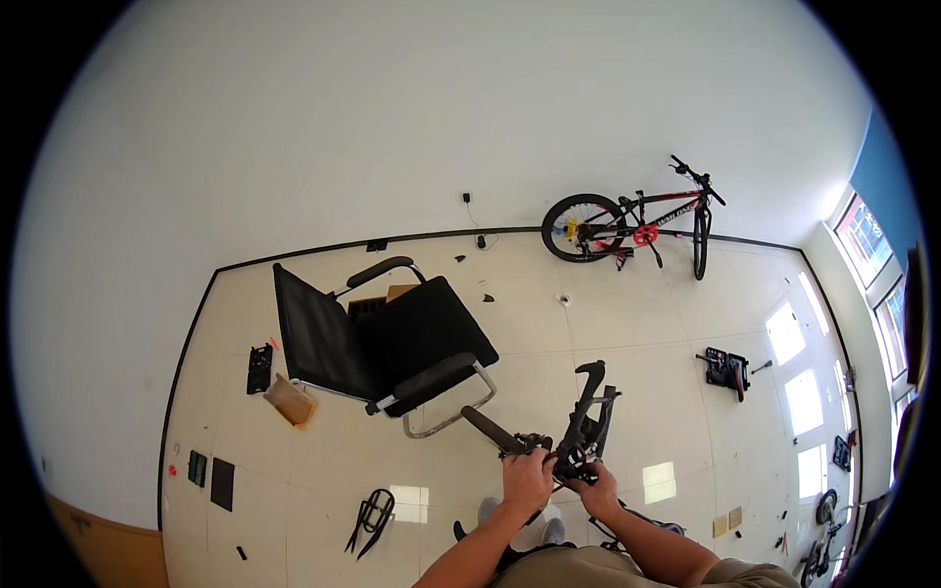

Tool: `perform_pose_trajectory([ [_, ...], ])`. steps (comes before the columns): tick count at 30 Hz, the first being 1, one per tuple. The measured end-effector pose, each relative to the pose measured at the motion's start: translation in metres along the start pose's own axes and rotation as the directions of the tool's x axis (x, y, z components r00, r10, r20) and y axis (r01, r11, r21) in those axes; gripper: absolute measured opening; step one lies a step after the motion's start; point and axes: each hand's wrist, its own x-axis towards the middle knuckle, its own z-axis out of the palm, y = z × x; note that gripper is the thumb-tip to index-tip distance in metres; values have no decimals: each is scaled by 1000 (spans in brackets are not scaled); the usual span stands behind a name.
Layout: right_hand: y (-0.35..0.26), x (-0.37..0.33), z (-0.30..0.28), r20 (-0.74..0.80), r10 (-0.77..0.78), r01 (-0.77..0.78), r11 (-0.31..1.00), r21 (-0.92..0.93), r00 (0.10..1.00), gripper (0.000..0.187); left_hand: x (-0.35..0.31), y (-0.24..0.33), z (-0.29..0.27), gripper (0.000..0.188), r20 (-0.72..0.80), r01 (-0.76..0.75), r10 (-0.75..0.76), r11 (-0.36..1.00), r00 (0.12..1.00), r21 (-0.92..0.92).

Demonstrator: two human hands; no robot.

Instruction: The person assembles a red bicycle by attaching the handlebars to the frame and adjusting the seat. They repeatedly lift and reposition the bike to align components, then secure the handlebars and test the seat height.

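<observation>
A: Where is the handwork occurring?

B: At lower centre, in front of the person's trunk and above the pale tiled floor (549,333). The left hand (529,480) is gripping the inner part of a black handlebar (487,427), whose dark end is pointing up and left, toward the chair (431,333).

A: And the right hand (596,492)?

B: It is touching the lower end of a black pronged part (581,414), which is standing up just beside the handlebar. Its fingers are bending there, but they are partly hidden; whether they are closing fully around it, one cannot tell.

A: What is surrounding them?

B: A black-and-red bicycle (645,235) is leaning near the far wall; an open tool case (725,370) is lying at right.
</observation>
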Motion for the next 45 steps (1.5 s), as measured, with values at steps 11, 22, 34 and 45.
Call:
perform_pose_trajectory([
  [11,-12,37,15,-91,-37,29,996,-88,995,45,54,-19,-29,21,247,348,-267,850,932,-396],
  [22,-11,30,21,-89,-43,43,999,0,995,44,8,-28,-40,29,220,398,-338,847,915,-352],
  [34,-13,27,25,-75,-20,18,999,-33,997,45,-14,-27,-39,17,84,318,-320,807,944,-497],
  [45,-22,36,22,-55,-82,82,997,6,995,57,30,-27,-62,14,378,507,-344,668,860,-545],
])
